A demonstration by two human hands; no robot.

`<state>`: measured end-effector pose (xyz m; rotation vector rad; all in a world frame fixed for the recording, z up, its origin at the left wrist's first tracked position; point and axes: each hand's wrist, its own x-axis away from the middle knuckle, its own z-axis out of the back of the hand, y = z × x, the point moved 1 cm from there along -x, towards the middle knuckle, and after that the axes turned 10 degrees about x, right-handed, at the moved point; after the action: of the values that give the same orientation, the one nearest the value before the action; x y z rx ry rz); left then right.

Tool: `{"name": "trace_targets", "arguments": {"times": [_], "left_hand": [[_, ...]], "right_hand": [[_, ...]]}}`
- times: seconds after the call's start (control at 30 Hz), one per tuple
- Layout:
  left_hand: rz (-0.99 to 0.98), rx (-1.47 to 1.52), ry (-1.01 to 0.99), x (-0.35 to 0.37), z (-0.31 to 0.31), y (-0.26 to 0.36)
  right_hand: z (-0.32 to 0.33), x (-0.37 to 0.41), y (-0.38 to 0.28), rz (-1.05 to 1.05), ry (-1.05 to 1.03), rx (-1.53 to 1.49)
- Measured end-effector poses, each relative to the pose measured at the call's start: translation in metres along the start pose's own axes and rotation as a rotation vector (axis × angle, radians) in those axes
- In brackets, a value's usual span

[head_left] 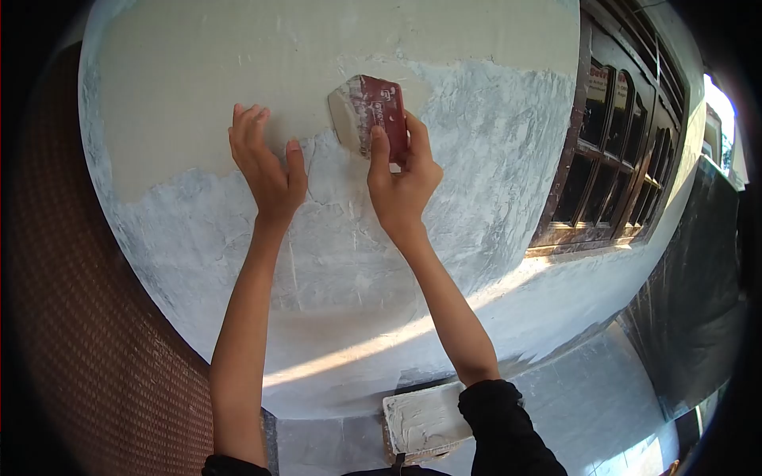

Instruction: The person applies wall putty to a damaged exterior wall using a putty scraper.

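My right hand [406,184] grips a dark red putty scraper [389,107], thumb on its near face and fingers behind it. White smears mark the scraper, and a mass of cream putty [347,119] sits along its left side, close to or against the wall. To the left, my left hand [268,170] is raised with fingers apart and holds nothing; whether it touches the wall cannot be seen. Cream coating covers the upper part of the wall [230,238], with a ragged lower border around hand height. Below that, the surface is patchy grey-white.
A rectangular tray [425,420] of cream putty rests low in front of me, on the grey tiled floor [571,397]. Dark wooden windows [611,135] are set into the wall at right. A brown woven-patterned surface [103,317] stands at left, and a dark sheet [694,293] hangs at far right.
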<state>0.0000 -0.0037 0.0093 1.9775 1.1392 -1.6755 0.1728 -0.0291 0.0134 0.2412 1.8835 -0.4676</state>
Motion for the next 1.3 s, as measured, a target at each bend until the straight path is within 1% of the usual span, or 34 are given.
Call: {"name": "trace_targets", "arguments": {"times": [0.03, 0.07, 0.1, 0.17, 0.2, 0.23, 0.27, 0.3, 0.37, 0.43, 0.5, 0.57, 0.63, 0.67, 0.7, 0.77, 0.83, 0.9, 0.97, 1.03, 1.07, 1.1, 1.17, 1.23, 1.3], "left_hand": [[-0.013, 0.010, 0.011, -0.001, 0.001, -0.003], [-0.026, 0.017, 0.020, -0.002, 0.003, -0.006], [-0.001, -0.006, 0.060, 0.005, -0.002, 0.007], [0.014, -0.009, 0.017, 0.002, 0.000, 0.007], [0.007, -0.011, 0.023, -0.001, 0.002, 0.006], [-0.005, -0.041, -0.016, -0.002, 0.003, 0.008], [-0.018, -0.066, -0.062, -0.001, 0.003, 0.010], [-0.016, -0.063, -0.068, -0.001, 0.002, 0.008], [-0.003, -0.011, 0.012, 0.001, 0.000, 0.005], [0.005, -0.011, 0.022, 0.002, -0.001, 0.005], [0.005, -0.021, 0.029, 0.003, 0.002, 0.003], [0.009, 0.006, 0.007, 0.003, 0.000, 0.004], [0.000, -0.010, -0.002, 0.001, 0.000, 0.005], [-0.002, -0.016, -0.021, 0.003, 0.001, 0.006], [0.000, -0.016, -0.025, 0.003, 0.001, 0.005], [-0.002, 0.007, -0.001, 0.003, 0.001, 0.004], [0.007, 0.018, 0.014, 0.003, 0.000, 0.003], [0.015, 0.025, 0.022, 0.004, 0.003, 0.003], [0.016, 0.028, 0.003, 0.003, 0.002, 0.004], [0.014, 0.012, -0.005, 0.003, 0.001, 0.005], [0.013, 0.000, -0.020, 0.004, 0.001, 0.006], [0.014, 0.001, -0.018, 0.004, 0.001, 0.005], [0.019, 0.024, -0.001, 0.004, 0.002, 0.004], [0.026, 0.031, 0.014, 0.004, 0.001, 0.003], [0.032, 0.038, 0.029, 0.004, 0.002, 0.004]], "right_hand": [[-0.004, 0.003, 0.002, 0.030, -0.007, 0.056], [0.000, 0.001, 0.010, -0.007, 0.053, 0.100], [0.026, -0.012, 0.017, -0.058, 0.029, 0.126], [0.051, -0.025, 0.037, -0.148, 0.183, 0.107], [0.059, -0.031, 0.034, -0.183, 0.203, 0.054], [0.064, -0.035, 0.030, -0.219, 0.216, 0.006], [0.062, -0.034, 0.024, -0.253, 0.162, -0.085], [0.051, -0.029, 0.017, -0.229, 0.121, -0.098], [0.016, -0.007, 0.013, -0.172, -0.020, -0.128], [0.001, 0.004, -0.001, -0.068, -0.099, 0.037], [0.011, -0.004, 0.015, -0.137, 0.008, 0.062], [0.034, -0.021, 0.039, -0.198, 0.173, -0.001], [0.054, -0.037, 0.030, -0.273, 0.237, -0.025], [0.052, -0.039, 0.022, -0.253, 0.240, -0.100], [0.042, -0.036, 0.018, -0.257, 0.240, -0.098], [0.013, -0.024, 0.006, -0.211, 0.080, -0.161], [-0.007, -0.014, -0.003, -0.112, -0.004, 0.006], [0.002, -0.022, 0.015, -0.149, 0.054, 0.087], [0.027, -0.037, 0.034, -0.171, 0.195, 0.069], [0.050, -0.049, 0.024, -0.259, 0.249, 0.075], [0.050, -0.052, 0.019, -0.257, 0.265, 0.020], [0.044, -0.054, 0.015, -0.255, 0.264, 0.022], [0.018, -0.055, 0.005, -0.156, 0.131, -0.174], [-0.005, -0.058, 0.004, -0.128, 0.007, -0.017], [-0.008, -0.072, 0.017, -0.151, 0.044, -0.015]]}}
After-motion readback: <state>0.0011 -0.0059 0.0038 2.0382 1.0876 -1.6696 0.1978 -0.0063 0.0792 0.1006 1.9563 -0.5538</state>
